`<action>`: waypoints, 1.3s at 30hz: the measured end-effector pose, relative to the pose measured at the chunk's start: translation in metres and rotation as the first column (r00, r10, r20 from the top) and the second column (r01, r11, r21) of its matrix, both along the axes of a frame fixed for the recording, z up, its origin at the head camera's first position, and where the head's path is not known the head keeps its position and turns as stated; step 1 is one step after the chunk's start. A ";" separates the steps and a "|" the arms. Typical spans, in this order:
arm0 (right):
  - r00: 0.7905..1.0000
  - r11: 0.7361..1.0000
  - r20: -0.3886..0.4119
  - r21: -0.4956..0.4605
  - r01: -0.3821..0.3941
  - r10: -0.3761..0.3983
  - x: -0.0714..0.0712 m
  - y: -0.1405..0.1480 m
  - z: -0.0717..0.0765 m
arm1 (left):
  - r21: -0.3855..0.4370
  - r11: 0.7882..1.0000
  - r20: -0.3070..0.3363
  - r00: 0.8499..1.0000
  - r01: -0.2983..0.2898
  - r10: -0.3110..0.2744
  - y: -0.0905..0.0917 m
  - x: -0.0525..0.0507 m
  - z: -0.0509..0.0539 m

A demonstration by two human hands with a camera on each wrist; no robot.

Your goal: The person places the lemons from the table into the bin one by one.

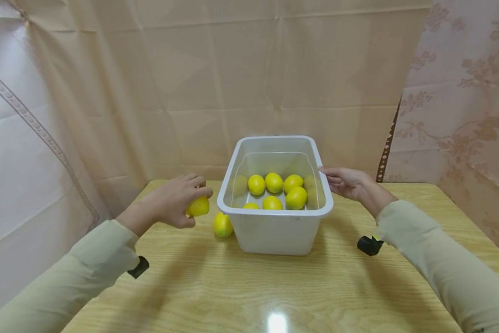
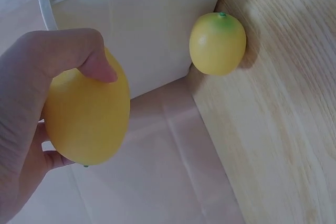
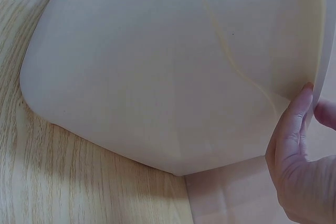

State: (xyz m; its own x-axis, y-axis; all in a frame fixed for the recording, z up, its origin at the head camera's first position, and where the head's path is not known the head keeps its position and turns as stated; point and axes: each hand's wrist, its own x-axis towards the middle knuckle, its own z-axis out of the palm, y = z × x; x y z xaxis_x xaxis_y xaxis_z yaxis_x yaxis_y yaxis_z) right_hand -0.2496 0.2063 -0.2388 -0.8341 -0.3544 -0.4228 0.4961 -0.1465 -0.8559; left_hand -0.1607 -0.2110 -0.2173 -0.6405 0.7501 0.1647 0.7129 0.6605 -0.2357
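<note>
My left hand point(image 1: 178, 201) grips a yellow lemon point(image 1: 198, 206) above the table, to the left of a white plastic bin point(image 1: 280, 233). In the left wrist view the thumb curls over this lemon point(image 2: 89, 119), and its small green tip points down. A second lemon point(image 1: 223, 225) lies on the table against the bin's left side; its green end shows in the left wrist view. Several lemons point(image 1: 273, 183) lie on the bin's floor, partly hidden by the front wall. At the bin's right rim, my right hand point(image 1: 346, 181) pinches the edge between thumb and fingers point(image 3: 291, 129).
The bin stands upright on a light wooden table point(image 1: 199, 286). Behind the table hangs a beige curtain point(image 1: 182, 92), with a floral curtain point(image 1: 461, 101) at the right and a pale cloth point(image 1: 20, 162) at the left. A black device point(image 1: 370, 245) is strapped at the right wrist.
</note>
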 end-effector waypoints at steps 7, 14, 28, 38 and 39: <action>1.000 1.000 -0.005 -0.004 -0.006 0.006 0.000 0.000 0.000 | -0.018 1.000 0.002 1.000 -0.008 0.008 0.004 -0.002 0.008; 1.000 1.000 0.007 -0.003 0.002 -0.002 0.000 0.001 0.000 | -0.048 0.998 0.021 0.999 -0.033 0.034 0.009 -0.004 0.018; 1.000 1.000 0.003 0.004 -0.004 0.004 0.001 0.001 0.000 | -0.082 0.988 0.088 0.987 -0.129 0.136 0.018 -0.005 0.035; 1.000 1.000 0.004 0.013 0.003 -0.003 0.001 0.000 0.000 | -0.059 0.991 0.077 0.990 -0.116 0.121 0.023 -0.010 0.048; 1.000 1.000 0.004 0.011 0.003 -0.003 0.001 0.000 0.000 | -0.056 0.992 0.081 0.990 -0.112 0.116 0.024 -0.010 0.049</action>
State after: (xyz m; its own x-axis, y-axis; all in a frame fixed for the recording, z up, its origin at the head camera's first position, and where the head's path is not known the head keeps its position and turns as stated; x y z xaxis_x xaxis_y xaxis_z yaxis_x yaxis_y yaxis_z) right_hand -0.2491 0.2066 -0.2390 -0.8335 -0.3473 -0.4298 0.4988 -0.1384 -0.8556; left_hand -0.1711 -0.1868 -0.1679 -0.7320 0.6777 0.0699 0.6525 0.7269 -0.2141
